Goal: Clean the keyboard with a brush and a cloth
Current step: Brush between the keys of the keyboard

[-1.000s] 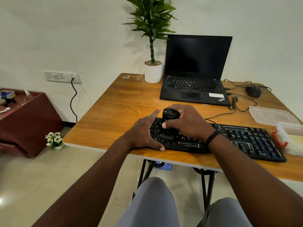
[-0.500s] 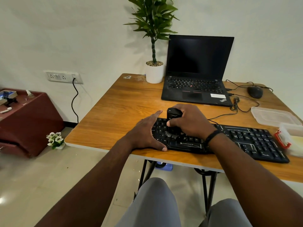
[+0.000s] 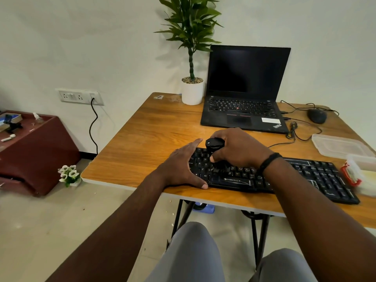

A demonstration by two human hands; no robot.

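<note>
The left hand (image 3: 181, 167) lies flat with straight fingers against the keyboard (image 3: 284, 178) to steady it, probably, while the right hand (image 3: 238, 149) grips the brush (image 3: 213, 145), bristles on the keys.

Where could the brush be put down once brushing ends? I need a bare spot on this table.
The widest bare wood lies left of the keyboard and laptop, running back toward the plant pot. The right side is crowded: mouse, cables, plastic containers.
</note>
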